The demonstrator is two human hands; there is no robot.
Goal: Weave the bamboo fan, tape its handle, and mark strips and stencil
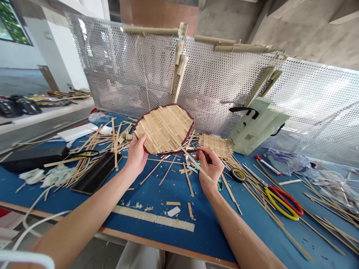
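Note:
A woven bamboo fan (pixel 165 127) with dark brown edging is held up above the table. My left hand (pixel 137 153) grips its lower left edge, thumb on the front face. Off the fan's lower rim runs a loose stretch of brown edging strip (pixel 179 152), whose end my right hand (pixel 209 164) pinches. The fan's thin bamboo handle (pixel 196 164) slants down to the right, passing in front of my right hand. Part of a green-and-black object (pixel 220 184) shows behind my right wrist; its kind is hidden.
Red-and-yellow scissors (pixel 283 201), black tape (pixel 238 175) and a green bag (pixel 252 129) are at the right. A woven bamboo piece (pixel 215 145) lies behind my right hand. Bamboo strips (pixel 95 145) and a black tray (pixel 97 173) lie left. A perforated metal panel (pixel 207 86) stands behind.

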